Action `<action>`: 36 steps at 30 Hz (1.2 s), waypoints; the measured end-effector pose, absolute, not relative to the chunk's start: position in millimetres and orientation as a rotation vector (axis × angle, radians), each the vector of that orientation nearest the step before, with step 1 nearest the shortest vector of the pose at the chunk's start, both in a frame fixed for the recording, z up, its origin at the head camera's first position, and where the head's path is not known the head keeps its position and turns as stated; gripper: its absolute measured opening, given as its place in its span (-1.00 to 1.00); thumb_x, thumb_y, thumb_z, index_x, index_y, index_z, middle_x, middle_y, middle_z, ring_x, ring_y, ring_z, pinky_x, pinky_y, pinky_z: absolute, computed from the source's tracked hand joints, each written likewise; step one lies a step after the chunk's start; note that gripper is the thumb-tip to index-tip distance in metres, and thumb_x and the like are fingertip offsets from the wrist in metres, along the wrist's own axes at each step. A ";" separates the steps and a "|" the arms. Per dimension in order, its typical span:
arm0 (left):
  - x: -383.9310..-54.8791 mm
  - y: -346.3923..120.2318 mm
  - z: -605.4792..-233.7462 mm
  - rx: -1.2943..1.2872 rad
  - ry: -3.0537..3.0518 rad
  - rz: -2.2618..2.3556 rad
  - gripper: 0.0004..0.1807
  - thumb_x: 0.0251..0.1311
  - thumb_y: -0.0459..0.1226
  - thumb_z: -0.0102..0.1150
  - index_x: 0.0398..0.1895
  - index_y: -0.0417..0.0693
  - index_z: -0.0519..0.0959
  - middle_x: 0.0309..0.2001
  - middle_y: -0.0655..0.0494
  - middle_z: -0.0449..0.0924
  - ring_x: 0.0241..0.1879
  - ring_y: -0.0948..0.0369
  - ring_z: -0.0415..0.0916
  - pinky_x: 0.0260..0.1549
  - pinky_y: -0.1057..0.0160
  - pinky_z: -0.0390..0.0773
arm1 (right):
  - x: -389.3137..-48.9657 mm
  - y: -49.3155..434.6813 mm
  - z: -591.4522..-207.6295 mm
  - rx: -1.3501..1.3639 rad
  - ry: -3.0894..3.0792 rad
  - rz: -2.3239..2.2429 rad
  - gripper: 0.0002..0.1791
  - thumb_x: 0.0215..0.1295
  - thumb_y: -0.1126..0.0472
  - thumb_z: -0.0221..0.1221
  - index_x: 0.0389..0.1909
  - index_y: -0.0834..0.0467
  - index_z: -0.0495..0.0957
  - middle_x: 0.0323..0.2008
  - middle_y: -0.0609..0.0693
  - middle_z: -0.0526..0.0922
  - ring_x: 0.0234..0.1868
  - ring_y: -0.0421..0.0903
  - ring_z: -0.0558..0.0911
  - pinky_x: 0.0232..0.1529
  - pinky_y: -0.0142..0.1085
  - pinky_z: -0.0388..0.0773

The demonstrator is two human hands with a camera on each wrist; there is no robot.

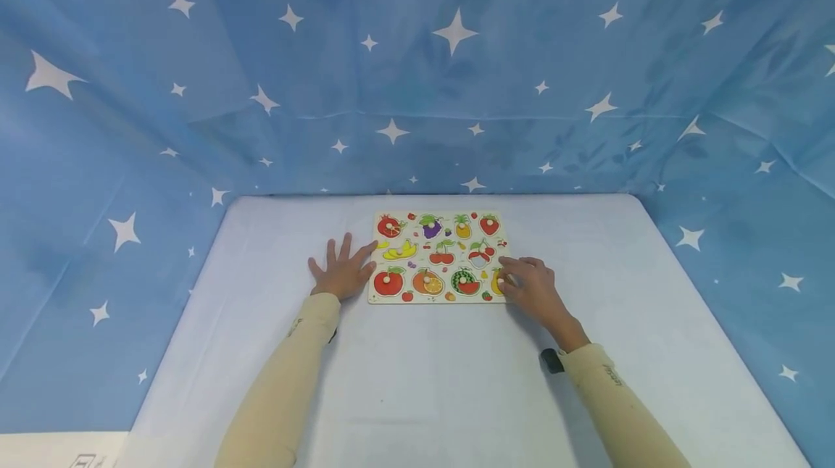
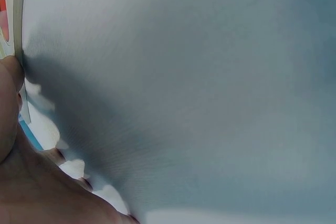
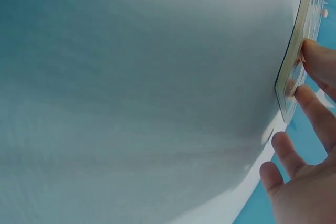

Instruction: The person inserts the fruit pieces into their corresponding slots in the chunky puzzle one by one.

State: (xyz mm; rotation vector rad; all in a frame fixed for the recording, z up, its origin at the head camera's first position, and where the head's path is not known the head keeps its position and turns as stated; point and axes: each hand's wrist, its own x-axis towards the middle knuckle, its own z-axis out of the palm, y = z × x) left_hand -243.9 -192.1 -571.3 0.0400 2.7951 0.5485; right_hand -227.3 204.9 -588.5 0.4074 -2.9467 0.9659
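A fruit puzzle board (image 1: 417,301) with knobbed pieces lies flat on the white tabletop. My left hand (image 1: 342,274) rests at its left side, fingers spread and thumb (image 2: 11,69) touching the board's edge. At the lower right corner is my right hand (image 1: 533,293). Its thumb and index finger (image 3: 315,109) touch the board there, apart from each other, beside a yellow fruit piece (image 1: 499,282) that they partly cover. The other right fingers stand off the board. A watermelon piece (image 1: 465,282) sits left of the yellow one.
The white tabletop (image 1: 430,381) extends around the board. Blue cloth with white stars (image 1: 417,77) rises behind it and on both sides. A dark band (image 1: 551,361) shows at the right wrist. A pale printed sheet (image 1: 59,450) lies at the lower left.
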 end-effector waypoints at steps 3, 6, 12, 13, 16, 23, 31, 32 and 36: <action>-246.0 -193.1 -574.3 0.042 2.793 0.580 -0.31 0.64 0.10 -0.09 0.74 0.33 0.13 0.75 -0.15 -0.43 0.65 -0.31 -0.61 0.37 -0.62 -0.50 | -229.0 203.5 -585.8 0.381 -3.003 0.894 -0.73 0.39 0.28 0.41 0.07 0.21 0.75 0.43 0.23 0.54 0.46 0.46 0.30 0.35 0.47 0.12; -243.3 -191.7 -570.8 0.047 2.804 0.578 -0.32 0.64 0.09 -0.09 0.74 0.31 0.14 0.75 -0.16 -0.40 0.66 -0.32 -0.58 0.38 -0.62 -0.47 | -229.2 202.0 -583.4 0.367 -3.060 0.797 -0.56 0.41 0.22 0.41 0.27 0.20 0.67 0.45 0.23 0.52 0.48 0.47 0.28 0.35 0.48 0.11; -238.8 -188.3 -568.8 0.046 2.820 0.587 -0.33 0.64 0.06 -0.08 0.73 0.27 0.16 0.75 -0.18 -0.36 0.66 -0.33 -0.53 0.39 -0.61 -0.44 | -226.3 201.2 -581.0 0.318 -3.119 0.693 -0.39 0.44 0.15 0.39 0.46 0.17 0.52 0.47 0.24 0.50 0.52 0.49 0.21 0.37 0.51 0.08; -239.0 -188.5 -570.0 0.042 2.819 0.585 -0.33 0.63 0.06 -0.08 0.73 0.28 0.16 0.75 -0.17 -0.36 0.66 -0.32 -0.53 0.39 -0.61 -0.43 | -226.2 201.0 -582.0 0.308 -3.127 0.696 -0.38 0.45 0.14 0.38 0.47 0.17 0.50 0.47 0.25 0.49 0.53 0.49 0.20 0.38 0.51 0.07; -238.4 -188.4 -570.3 0.036 2.819 0.565 -0.33 0.64 0.06 -0.07 0.73 0.29 0.17 0.75 -0.18 -0.34 0.66 -0.34 -0.51 0.39 -0.63 -0.40 | -225.5 199.9 -585.1 0.283 -3.148 0.720 -0.37 0.49 0.14 0.34 0.51 0.16 0.46 0.47 0.26 0.48 0.55 0.49 0.16 0.40 0.51 0.03; -240.5 -189.0 -569.6 0.013 2.815 0.550 -0.34 0.65 0.06 -0.06 0.73 0.33 0.16 0.75 -0.17 -0.37 0.66 -0.34 -0.54 0.38 -0.63 -0.42 | -224.0 196.5 -588.7 0.212 -3.165 0.797 -0.31 0.52 0.13 0.29 0.59 0.14 0.37 0.52 0.26 0.42 0.60 0.46 0.06 0.46 0.48 -0.05; -238.9 -190.1 -573.8 -0.006 2.819 0.567 -0.34 0.64 0.06 -0.03 0.73 0.33 0.17 0.75 -0.17 -0.35 0.66 -0.33 -0.53 0.38 -0.62 -0.43 | -218.8 195.6 -592.3 0.210 -3.148 0.801 -0.30 0.53 0.11 0.29 0.61 0.14 0.35 0.54 0.24 0.39 0.61 0.44 0.06 0.47 0.48 -0.02; -238.3 -189.7 -573.4 -0.004 2.821 0.575 -0.34 0.64 0.06 -0.03 0.73 0.33 0.18 0.75 -0.18 -0.35 0.66 -0.34 -0.52 0.38 -0.62 -0.43 | -218.1 195.8 -592.0 0.213 -3.140 0.800 -0.30 0.53 0.11 0.28 0.61 0.14 0.35 0.54 0.24 0.39 0.61 0.44 0.06 0.46 0.48 -0.02; -237.0 -186.3 -572.4 0.004 2.843 0.578 -0.34 0.64 0.06 -0.01 0.72 0.33 0.19 0.75 -0.19 -0.31 0.66 -0.35 -0.48 0.38 -0.64 -0.40 | -215.4 197.5 -591.5 0.223 -3.119 0.813 -0.30 0.55 0.12 0.26 0.62 0.16 0.33 0.55 0.23 0.37 0.62 0.45 0.04 0.48 0.47 -0.06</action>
